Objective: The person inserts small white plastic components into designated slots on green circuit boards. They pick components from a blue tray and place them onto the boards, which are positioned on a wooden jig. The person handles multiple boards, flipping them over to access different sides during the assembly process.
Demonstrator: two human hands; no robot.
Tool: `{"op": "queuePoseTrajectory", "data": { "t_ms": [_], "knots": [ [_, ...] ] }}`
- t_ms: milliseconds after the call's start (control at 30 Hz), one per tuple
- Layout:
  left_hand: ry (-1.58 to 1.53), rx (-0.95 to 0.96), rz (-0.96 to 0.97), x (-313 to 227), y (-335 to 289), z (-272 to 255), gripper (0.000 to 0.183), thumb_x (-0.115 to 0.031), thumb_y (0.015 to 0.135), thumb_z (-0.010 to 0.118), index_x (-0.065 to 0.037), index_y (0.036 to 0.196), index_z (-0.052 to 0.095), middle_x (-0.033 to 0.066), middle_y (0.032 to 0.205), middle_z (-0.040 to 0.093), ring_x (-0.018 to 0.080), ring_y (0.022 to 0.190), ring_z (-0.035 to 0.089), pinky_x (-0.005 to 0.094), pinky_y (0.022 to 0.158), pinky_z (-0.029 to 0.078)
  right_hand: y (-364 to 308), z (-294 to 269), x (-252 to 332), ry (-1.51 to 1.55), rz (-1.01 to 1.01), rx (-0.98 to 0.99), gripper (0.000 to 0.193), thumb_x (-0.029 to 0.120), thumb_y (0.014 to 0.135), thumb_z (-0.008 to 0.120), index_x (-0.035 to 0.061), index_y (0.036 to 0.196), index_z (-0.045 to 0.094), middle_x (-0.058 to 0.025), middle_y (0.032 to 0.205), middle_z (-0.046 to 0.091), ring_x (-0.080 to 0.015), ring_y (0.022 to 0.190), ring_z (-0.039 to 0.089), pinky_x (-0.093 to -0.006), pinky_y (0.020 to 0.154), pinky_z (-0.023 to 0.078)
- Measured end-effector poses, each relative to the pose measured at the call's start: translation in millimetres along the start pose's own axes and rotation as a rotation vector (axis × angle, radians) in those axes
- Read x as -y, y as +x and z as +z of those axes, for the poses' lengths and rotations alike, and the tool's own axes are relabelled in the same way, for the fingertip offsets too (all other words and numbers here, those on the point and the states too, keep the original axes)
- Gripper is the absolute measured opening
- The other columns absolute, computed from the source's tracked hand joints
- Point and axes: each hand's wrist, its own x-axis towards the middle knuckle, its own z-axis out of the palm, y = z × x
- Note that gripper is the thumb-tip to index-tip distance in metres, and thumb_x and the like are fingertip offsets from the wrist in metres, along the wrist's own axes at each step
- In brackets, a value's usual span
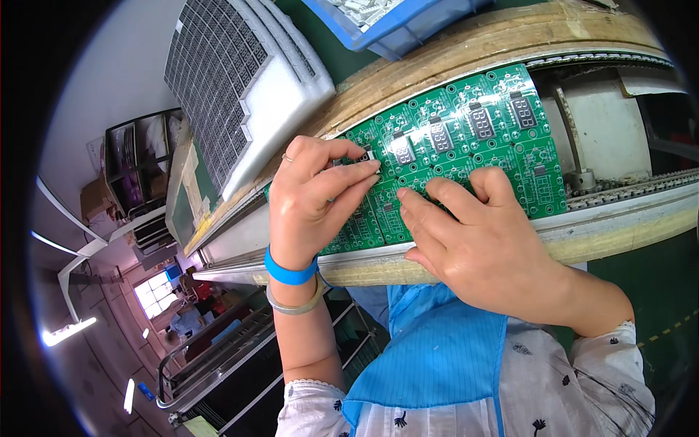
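Note:
A green circuit board panel (547, 191) lies across the conveyor in front of me. Several seven-segment displays stand in a row on it, among them a display (523, 111) at the right end. My left hand (309, 197) has thumb and fingers pinched over the panel's left part, on a small display (370, 155) largely covered by the fingertips. Over the middle of the panel, my right hand (484, 244) rests with bent, spread fingers on the board and nothing visible in them. The board under both hands is partly hidden.
White foam trays (280, 98) with rows of dark displays stand at the far left. A blue bin (397, 44) of small white parts sits at the back. A conveyor chain (641, 183) and rail run to the right. Another person (187, 320) is in the background left.

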Motion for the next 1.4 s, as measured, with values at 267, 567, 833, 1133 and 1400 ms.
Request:
{"op": "queuePoseTrajectory", "data": {
  "t_ms": [267, 567, 833, 1133, 1400],
  "knots": [
    [-0.004, 0.016, -0.015, -1.2, 0.3, -1.7, 0.027, 0.002, 0.066, 0.084, -0.005, 0.091, 0.079, 0.0065, 0.096, 0.072, 0.0226, 0.088, 0.064, 0.0329, 0.071, 0.051, -0.3, 1.3, 0.8, 0.008, 0.015, -0.012, 0.022, 0.021, 0.083, 0.07, 0.0013, 0.089, 0.078, -0.013, 0.108, 0.073, -0.0205, 0.098, 0.057, -0.0379, 0.082, 0.039],
    [-0.07, -0.006, -0.01, 6.0, -1.5, 2.3, 0.026, 0.003, 0.067, 0.083, -0.004, 0.091, 0.078, 0.0075, 0.096, 0.073, 0.0228, 0.088, 0.065, 0.0331, 0.075, 0.052, -1.9, -5.9, -0.3, 0.029, 0.026, 0.143, 0.045, 0.028, 0.074, 0.08, -0.0033, 0.107, 0.074, -0.0108, 0.122, 0.068, -0.0234, 0.11, 0.057, -0.0407, 0.082, 0.04],
    [-0.02, 0.037, -0.024, -0.3, 3.7, 0.0, 0.025, 0.004, 0.066, 0.081, -0.004, 0.089, 0.078, 0.0066, 0.096, 0.072, 0.0226, 0.088, 0.064, 0.0327, 0.075, 0.051, -3.0, -5.0, -0.3, 0.018, 0.018, 0.141, 0.045, 0.029, 0.074, 0.079, -0.0025, 0.106, 0.074, -0.0106, 0.122, 0.068, -0.0228, 0.11, 0.057, -0.0413, 0.082, 0.039],
    [-0.02, -0.002, -0.02, 1.0, 2.6, 4.0, 0.022, 0.0, 0.069, 0.082, -0.009, 0.089, 0.078, 0.0048, 0.095, 0.071, 0.0236, 0.082, 0.062, 0.0339, 0.07, 0.05, -2.4, -6.2, 1.0, 0.03, 0.043, 0.148, 0.047, 0.028, 0.073, 0.08, -0.0037, 0.107, 0.073, -0.0101, 0.121, 0.068, -0.022, 0.109, 0.057, -0.0418, 0.082, 0.039],
    [-0.021, 0.014, -0.066, -3.2, 0.2, 2.9, 0.026, 0.004, 0.065, 0.084, -0.004, 0.089, 0.078, 0.0068, 0.094, 0.072, 0.0218, 0.085, 0.065, 0.0322, 0.073, 0.051, -0.9, -6.5, 1.1, 0.044, 0.056, 0.15, 0.045, 0.027, 0.073, 0.081, -0.0035, 0.105, 0.073, -0.0097, 0.12, 0.068, -0.0222, 0.107, 0.058, -0.0418, 0.081, 0.038]
  ]
}}
